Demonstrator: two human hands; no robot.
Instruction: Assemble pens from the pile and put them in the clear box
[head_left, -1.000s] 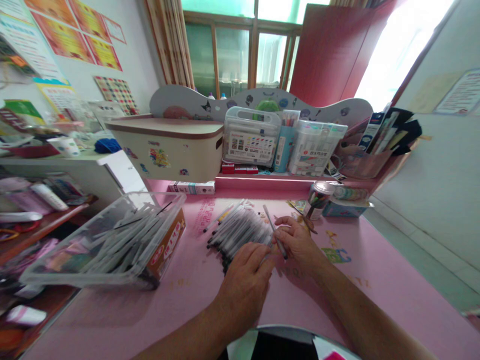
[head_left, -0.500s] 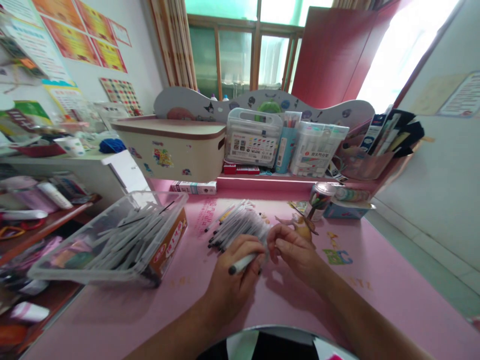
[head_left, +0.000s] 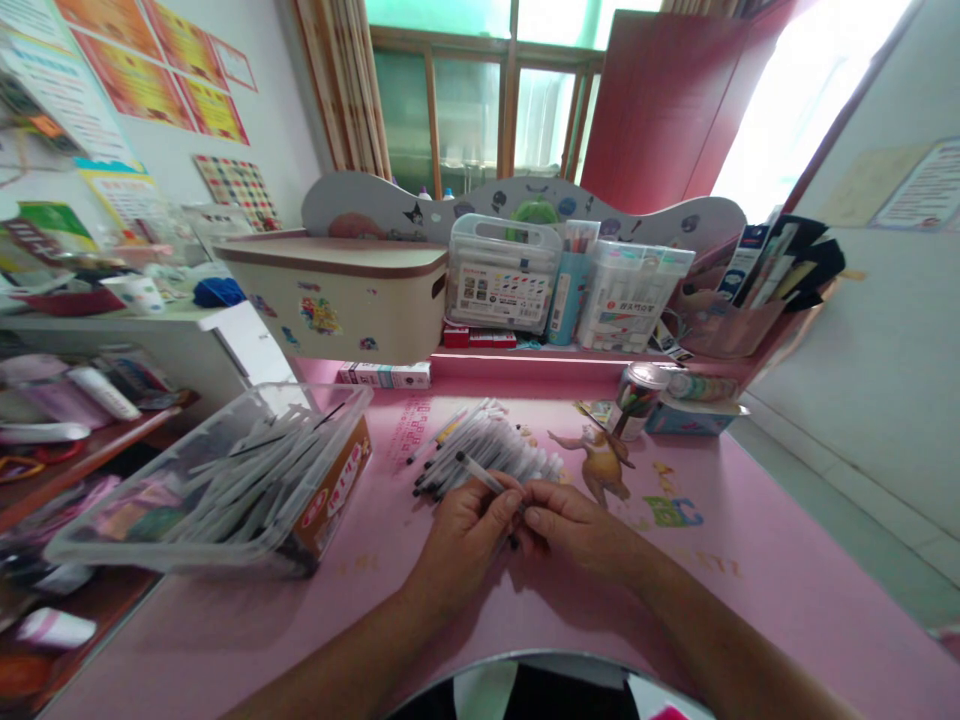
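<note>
My left hand (head_left: 463,540) and my right hand (head_left: 574,530) meet at the middle of the pink desk (head_left: 750,590), fingers pinched together. Between them they grip one white pen with a black tip (head_left: 480,473), which points up and to the left. Just beyond my fingers lies a pile of white pens (head_left: 487,460) on the desk. To the left stands a clear plastic box (head_left: 225,480) holding many more white pens.
A cream storage box (head_left: 337,290) and clear marker cases (head_left: 502,275) line the raised back shelf. A small tin with pencils (head_left: 636,398) and a blue packet (head_left: 690,415) stand at the right. A cluttered side shelf (head_left: 67,440) borders the left.
My hands have drawn nearer to me. The pen held in my left hand has turned, its black tip now pointing up-left, and my right hand has closed onto it.
</note>
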